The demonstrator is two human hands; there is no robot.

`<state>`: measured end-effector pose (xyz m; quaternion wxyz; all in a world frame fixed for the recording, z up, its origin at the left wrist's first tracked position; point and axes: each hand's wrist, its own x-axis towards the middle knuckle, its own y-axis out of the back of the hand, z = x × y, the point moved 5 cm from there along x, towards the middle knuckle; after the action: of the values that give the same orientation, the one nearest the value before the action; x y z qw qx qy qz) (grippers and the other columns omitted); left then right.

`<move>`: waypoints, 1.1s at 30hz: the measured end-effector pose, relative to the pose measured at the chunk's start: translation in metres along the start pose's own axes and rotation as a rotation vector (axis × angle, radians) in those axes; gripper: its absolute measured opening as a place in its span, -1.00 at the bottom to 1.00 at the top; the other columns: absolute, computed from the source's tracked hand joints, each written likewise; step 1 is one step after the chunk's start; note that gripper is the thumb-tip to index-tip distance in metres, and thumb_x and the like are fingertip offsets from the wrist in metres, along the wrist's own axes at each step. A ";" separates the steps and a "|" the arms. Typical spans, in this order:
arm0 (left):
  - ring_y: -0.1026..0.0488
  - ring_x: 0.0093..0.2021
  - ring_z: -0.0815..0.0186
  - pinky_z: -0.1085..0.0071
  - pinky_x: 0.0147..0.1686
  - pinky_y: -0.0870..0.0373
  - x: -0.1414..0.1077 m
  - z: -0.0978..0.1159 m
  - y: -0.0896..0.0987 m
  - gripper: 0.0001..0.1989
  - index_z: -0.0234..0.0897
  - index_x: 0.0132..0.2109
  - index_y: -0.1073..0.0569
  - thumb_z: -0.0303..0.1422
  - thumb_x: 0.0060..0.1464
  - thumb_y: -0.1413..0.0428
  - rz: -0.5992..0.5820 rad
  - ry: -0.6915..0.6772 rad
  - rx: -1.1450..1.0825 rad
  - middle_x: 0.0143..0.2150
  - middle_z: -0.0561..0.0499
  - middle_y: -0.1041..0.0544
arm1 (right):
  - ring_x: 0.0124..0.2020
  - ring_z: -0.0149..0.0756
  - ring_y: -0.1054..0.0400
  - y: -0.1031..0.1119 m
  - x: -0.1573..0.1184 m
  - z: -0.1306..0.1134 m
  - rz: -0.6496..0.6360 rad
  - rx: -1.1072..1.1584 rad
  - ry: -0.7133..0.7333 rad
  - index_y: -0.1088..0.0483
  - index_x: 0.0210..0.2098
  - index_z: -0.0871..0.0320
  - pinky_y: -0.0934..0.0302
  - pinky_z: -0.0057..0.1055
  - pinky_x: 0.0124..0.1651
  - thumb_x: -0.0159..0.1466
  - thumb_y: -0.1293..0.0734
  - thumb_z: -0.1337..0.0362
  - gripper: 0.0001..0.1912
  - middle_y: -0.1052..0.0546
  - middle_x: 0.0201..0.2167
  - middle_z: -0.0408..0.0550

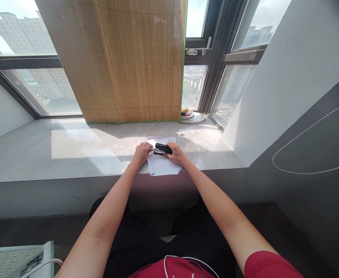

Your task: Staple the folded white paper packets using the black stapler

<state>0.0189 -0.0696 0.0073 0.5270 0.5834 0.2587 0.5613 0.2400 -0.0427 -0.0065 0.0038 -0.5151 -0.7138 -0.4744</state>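
A black stapler (pixel 163 148) lies sideways over white paper sheets (pixel 164 165) near the front edge of the window sill. My right hand (pixel 176 153) is closed round the stapler's right end. At the stapler's left end, my left hand (pixel 142 152) has its fingers pressed together beside a small metal part; what they pinch is too small to make out. The paper reaches slightly past the sill's front edge. A small staple strip (pixel 182 134) rests on the sill behind my right hand.
A bamboo blind (pixel 134 61) hangs down to the pale sill (pixel 70 154). Stacked plates (pixel 191 117) stand at the back right corner. A white bead cord (pixel 311 173) hangs at the right. A white perforated basket (pixel 15 255) is at lower left.
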 end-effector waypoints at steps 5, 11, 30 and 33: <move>-0.45 0.04 0.01 0.11 0.01 -0.39 -0.004 -0.002 0.003 -0.80 -0.14 0.03 -0.63 -0.37 0.41 -0.13 0.053 0.003 -0.034 0.08 -0.15 -0.58 | -0.08 -0.13 -0.40 -0.001 0.000 0.002 0.003 0.012 -0.007 -0.47 -0.06 0.08 -0.28 -0.25 -0.01 0.27 -0.48 0.27 -0.75 -0.55 -0.11 -0.03; -0.49 0.06 -0.03 0.07 0.09 -0.41 -0.010 -0.007 0.010 -0.69 -0.14 0.11 -0.56 -0.39 0.22 -0.30 0.118 0.112 -0.076 0.05 -0.14 -0.59 | -0.10 -0.12 -0.40 -0.001 0.000 0.004 0.021 0.024 0.004 -0.45 -0.09 0.09 -0.26 -0.24 -0.02 0.26 -0.49 0.27 -0.75 -0.54 -0.13 -0.03; -0.67 0.12 0.13 0.16 0.14 -0.54 -0.013 -0.006 0.006 -0.45 -0.10 0.30 -0.32 -0.52 0.18 -0.11 -0.103 0.010 -0.722 0.14 -0.14 -0.60 | -0.01 -0.08 -0.40 -0.005 0.004 0.007 -0.026 0.090 -0.002 -0.43 0.00 0.09 -0.28 -0.16 0.13 0.29 -0.43 0.25 -0.70 -0.54 -0.05 0.01; -0.64 0.19 0.15 0.11 0.27 -0.47 -0.013 -0.003 0.004 -0.40 -0.09 0.34 -0.24 -0.51 0.19 -0.07 -0.183 -0.039 -0.791 0.26 -0.20 -0.55 | -0.01 -0.07 -0.38 -0.006 0.003 0.008 -0.041 0.072 -0.019 -0.43 0.02 0.07 -0.29 -0.15 0.12 0.30 -0.43 0.24 -0.70 -0.54 -0.04 0.01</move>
<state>0.0124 -0.0812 0.0055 0.7634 0.3206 0.0635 0.5571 0.2385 -0.0347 -0.0134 0.0058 -0.5043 -0.7408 -0.4437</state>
